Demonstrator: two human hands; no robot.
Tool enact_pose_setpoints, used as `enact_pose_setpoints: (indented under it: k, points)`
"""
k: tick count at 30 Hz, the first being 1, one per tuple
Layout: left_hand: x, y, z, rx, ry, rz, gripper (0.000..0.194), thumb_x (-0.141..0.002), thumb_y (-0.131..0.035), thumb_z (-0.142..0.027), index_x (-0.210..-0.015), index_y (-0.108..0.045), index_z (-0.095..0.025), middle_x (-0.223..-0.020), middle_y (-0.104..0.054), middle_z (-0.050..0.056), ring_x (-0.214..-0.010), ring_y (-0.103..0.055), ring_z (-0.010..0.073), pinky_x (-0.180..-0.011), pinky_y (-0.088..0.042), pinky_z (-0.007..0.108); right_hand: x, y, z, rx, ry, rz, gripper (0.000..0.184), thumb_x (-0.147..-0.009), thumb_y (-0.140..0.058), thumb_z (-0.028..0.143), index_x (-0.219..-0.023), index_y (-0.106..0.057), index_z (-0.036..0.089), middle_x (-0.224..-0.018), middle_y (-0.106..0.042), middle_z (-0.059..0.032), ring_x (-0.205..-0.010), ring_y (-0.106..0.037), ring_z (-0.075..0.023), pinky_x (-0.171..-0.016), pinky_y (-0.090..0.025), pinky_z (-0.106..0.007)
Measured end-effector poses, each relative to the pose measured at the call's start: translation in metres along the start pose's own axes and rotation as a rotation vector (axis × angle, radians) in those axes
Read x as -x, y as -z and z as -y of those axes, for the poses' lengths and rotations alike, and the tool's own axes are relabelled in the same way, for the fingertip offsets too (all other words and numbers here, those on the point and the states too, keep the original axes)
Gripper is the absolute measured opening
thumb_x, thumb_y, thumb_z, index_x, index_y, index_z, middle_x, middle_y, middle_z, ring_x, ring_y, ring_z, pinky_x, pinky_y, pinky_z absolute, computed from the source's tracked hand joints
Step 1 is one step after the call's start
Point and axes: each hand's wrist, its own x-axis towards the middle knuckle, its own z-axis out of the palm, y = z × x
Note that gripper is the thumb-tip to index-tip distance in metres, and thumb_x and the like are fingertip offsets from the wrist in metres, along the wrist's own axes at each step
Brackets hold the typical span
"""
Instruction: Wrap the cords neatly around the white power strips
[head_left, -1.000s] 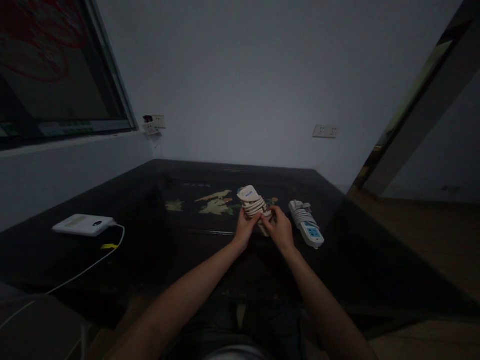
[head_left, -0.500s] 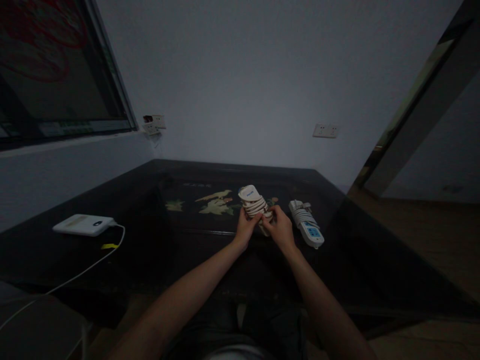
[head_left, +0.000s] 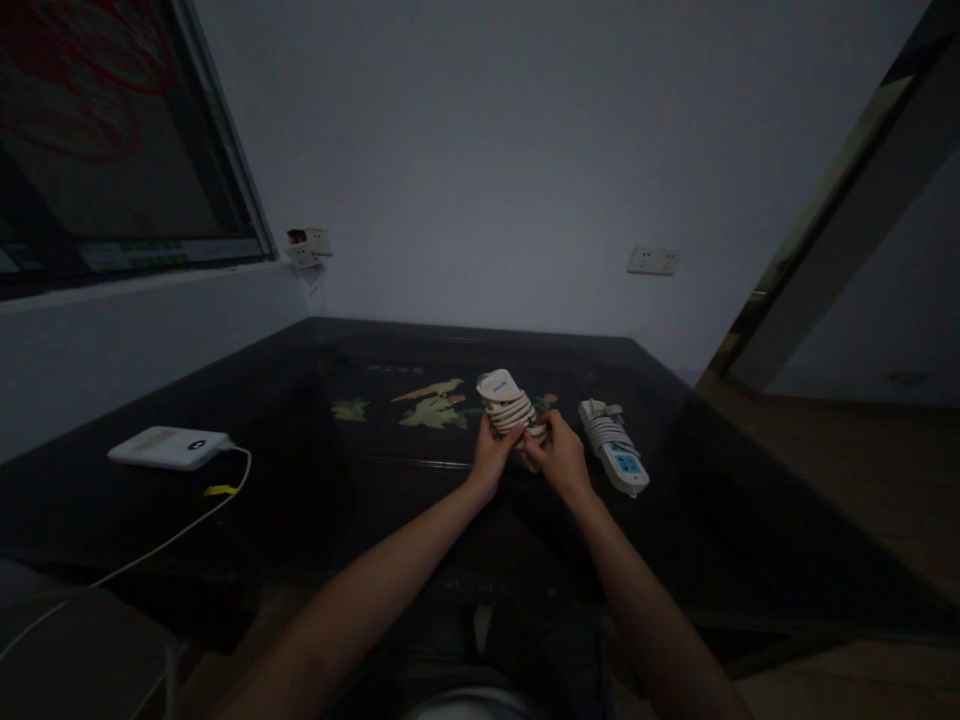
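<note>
Both my hands hold a cream power strip (head_left: 504,395) with its cord wound around it, lifted just above the dark table (head_left: 390,480). My left hand (head_left: 491,455) grips its left side with fingers closed. My right hand (head_left: 556,455) pinches the cord at the strip's lower right end. A second white power strip (head_left: 613,447) with a blue label and its cord bundled at the far end lies on the table just right of my right hand.
A white power bank (head_left: 169,447) with a white cable (head_left: 180,530) and a yellow tag lies at the table's left. The tabletop has a pale bird inlay (head_left: 431,405). Wall sockets (head_left: 654,261) sit behind; a window stands at the left.
Almost nothing has moved; my hands shifted only slightly on the wrapped strip, which sits a little lower and more upright than a second ago.
</note>
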Motion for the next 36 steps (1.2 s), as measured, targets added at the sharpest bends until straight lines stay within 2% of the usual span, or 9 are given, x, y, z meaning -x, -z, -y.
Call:
enact_pose_setpoints:
  k: [8, 23, 28, 33, 36]
  points:
    - [0.000, -0.002, -0.005, -0.021, -0.008, 0.002, 0.057, -0.066, -0.079, -0.028, -0.116, -0.054, -0.018, -0.119, -0.064, 0.011, -0.112, -0.060, 0.0237, -0.101, -0.043, 0.039, 0.001, -0.003, 0.000, -0.011, -0.048, 0.024, 0.023, -0.075, -0.057, 0.040, -0.082, -0.043, 0.023, -0.071, -0.055, 0.0004, -0.063, -0.054, -0.0182, -0.057, -0.038, -0.027]
    - [0.002, -0.001, -0.009, -0.063, 0.011, -0.032, 0.045, -0.067, -0.078, -0.030, -0.106, -0.058, -0.017, -0.109, -0.067, 0.010, -0.101, -0.063, 0.0217, -0.095, -0.046, 0.037, 0.001, -0.001, 0.003, -0.010, -0.045, 0.045, 0.021, -0.073, -0.056, 0.039, -0.080, -0.043, 0.023, -0.068, -0.057, 0.0010, -0.058, -0.055, -0.0176, -0.052, -0.037, -0.025]
    - [0.001, 0.000, -0.008, -0.055, 0.010, -0.057, 0.046, -0.066, -0.078, -0.030, -0.105, -0.058, -0.017, -0.109, -0.067, 0.010, -0.101, -0.063, 0.0215, -0.094, -0.047, 0.036, 0.000, -0.002, 0.000, -0.004, -0.037, 0.083, 0.021, -0.073, -0.058, 0.037, -0.082, -0.044, 0.023, -0.073, -0.060, -0.0010, -0.065, -0.059, -0.0194, -0.057, -0.041, -0.027]
    - [-0.004, 0.005, -0.010, -0.014, 0.056, -0.129, 0.045, -0.068, -0.077, -0.035, -0.105, -0.058, -0.018, -0.107, -0.067, 0.008, -0.094, -0.065, 0.0202, -0.086, -0.051, 0.034, 0.002, -0.007, -0.003, -0.101, -0.014, 0.148, 0.023, -0.073, -0.061, 0.035, -0.089, -0.051, 0.021, -0.082, -0.065, -0.0032, -0.075, -0.063, -0.0201, -0.065, -0.045, -0.029]
    - [-0.006, 0.006, -0.014, 0.007, 0.072, -0.145, 0.047, -0.067, -0.078, -0.035, -0.106, -0.057, -0.018, -0.103, -0.068, 0.007, -0.087, -0.066, 0.0197, -0.079, -0.053, 0.033, 0.004, -0.010, -0.004, -0.099, 0.002, 0.123, 0.026, -0.074, -0.063, 0.037, -0.092, -0.054, 0.020, -0.087, -0.066, -0.0048, -0.080, -0.063, -0.0212, -0.070, -0.047, -0.032]
